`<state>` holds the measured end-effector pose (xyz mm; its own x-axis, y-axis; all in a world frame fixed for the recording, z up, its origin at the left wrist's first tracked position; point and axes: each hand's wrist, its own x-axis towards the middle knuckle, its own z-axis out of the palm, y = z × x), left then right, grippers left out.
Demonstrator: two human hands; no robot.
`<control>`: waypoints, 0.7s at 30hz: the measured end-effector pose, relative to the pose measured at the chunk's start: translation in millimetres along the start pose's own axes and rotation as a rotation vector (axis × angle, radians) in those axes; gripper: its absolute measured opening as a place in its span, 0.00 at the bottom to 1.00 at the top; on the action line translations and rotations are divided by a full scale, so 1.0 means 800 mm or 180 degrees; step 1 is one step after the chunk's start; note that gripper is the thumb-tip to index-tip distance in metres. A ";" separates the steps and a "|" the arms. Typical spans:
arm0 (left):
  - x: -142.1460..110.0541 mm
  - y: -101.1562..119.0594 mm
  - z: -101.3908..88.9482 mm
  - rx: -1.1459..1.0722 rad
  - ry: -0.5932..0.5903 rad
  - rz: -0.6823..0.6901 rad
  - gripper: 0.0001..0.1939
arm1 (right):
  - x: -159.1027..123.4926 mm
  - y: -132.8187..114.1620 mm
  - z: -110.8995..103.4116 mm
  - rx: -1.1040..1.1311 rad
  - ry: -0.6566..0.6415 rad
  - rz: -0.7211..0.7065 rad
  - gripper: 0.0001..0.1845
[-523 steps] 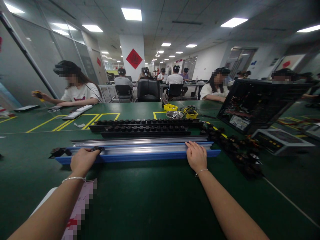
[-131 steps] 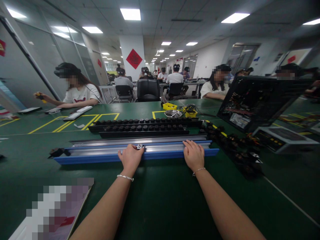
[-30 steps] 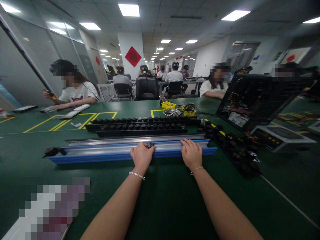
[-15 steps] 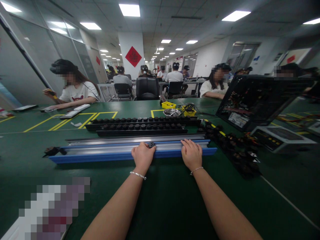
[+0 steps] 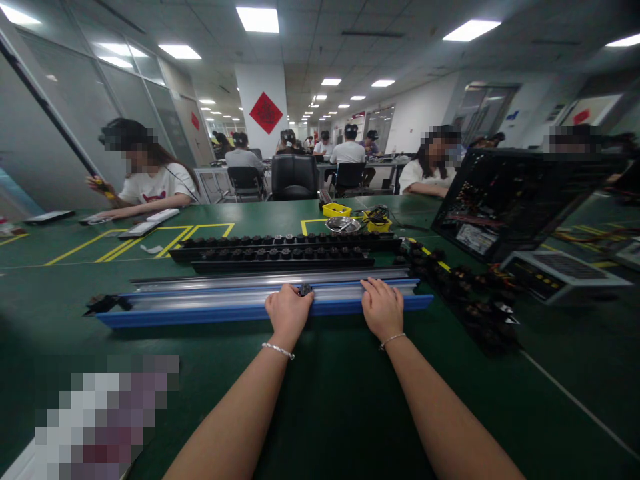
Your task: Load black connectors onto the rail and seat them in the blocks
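Note:
A long rail with blue edges and a silvery inner channel [image 5: 200,298] lies crosswise in front of me. My left hand [image 5: 289,311] is closed around a small black socket module [image 5: 305,290], thumb and fingers pressing it in the channel near the rail's middle. Further right, my right hand [image 5: 383,308] grips the same rail, its fingers bent over the far edge. A black end piece [image 5: 103,303] sits at the rail's left end. Just behind lies a second silvery strip [image 5: 175,283].
Two black rails [image 5: 280,253] with rows of black modules lie beyond. Loose black modules [image 5: 480,310] spread to the right, beside a power supply unit [image 5: 565,277] and an open computer case [image 5: 515,200]. A metal dish [image 5: 343,225] and a yellow bin [image 5: 337,210] stand behind. Co-workers sit around.
My left hand has shifted very slightly to the right along the rail with the black module. My right hand stays in place on the rail.

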<state>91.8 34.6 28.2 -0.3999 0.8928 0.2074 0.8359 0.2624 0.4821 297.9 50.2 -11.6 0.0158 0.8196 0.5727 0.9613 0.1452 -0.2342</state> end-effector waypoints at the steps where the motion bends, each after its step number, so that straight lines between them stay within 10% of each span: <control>1: 0.000 0.000 0.000 0.0000 -0.0005 -0.0011 0.17 | 0.000 0.000 0.000 -0.0016 0.0001 -0.0001 0.21; 21: 0.000 0.004 0.004 -0.0137 -0.0047 0.0025 0.16 | 0.000 -0.001 0.000 -0.0016 -0.0012 -0.0003 0.21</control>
<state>95.8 36.6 26.9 -0.3876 0.9001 0.1989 0.8219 0.2397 0.5167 297.5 50.2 -11.0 0.0137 0.8215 0.5701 0.9627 0.1432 -0.2296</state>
